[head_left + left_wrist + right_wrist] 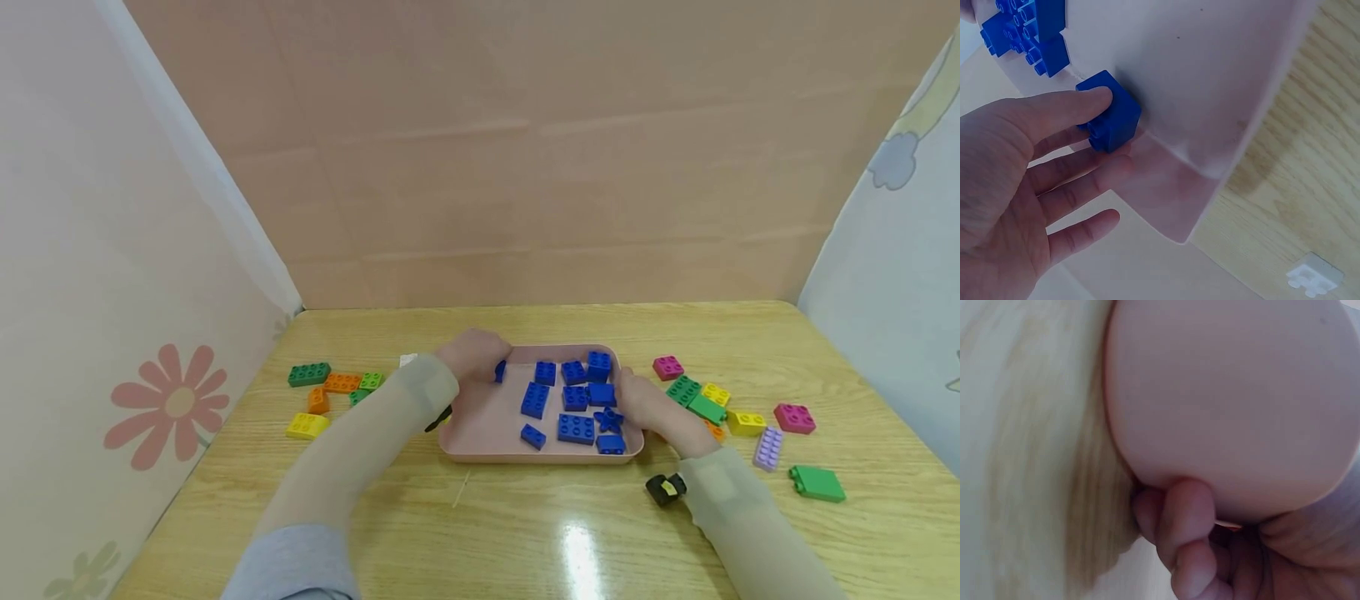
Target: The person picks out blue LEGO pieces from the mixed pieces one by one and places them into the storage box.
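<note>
A shallow pink tray (487,433) holds several blue toy bricks (576,428), mostly on its right side, with a blue star-shaped piece (608,420) among them. At the tray's far left corner my left hand (474,354) pinches a blue brick (1121,119) between thumb and fingers, close over the tray floor. The ring and little fingers stay extended. My right hand (651,404) grips the tray's right end; in the right wrist view its curled fingers (1188,509) press against the outer wall, and the thumb reaches over the rim.
Left of the tray lie orange bricks (342,382), a dark green brick (309,374) and a yellow one (307,426). A white brick (1314,275) lies beyond the left hand. To the right are green (817,483), yellow (746,423), magenta (794,418) and lilac bricks (768,448).
</note>
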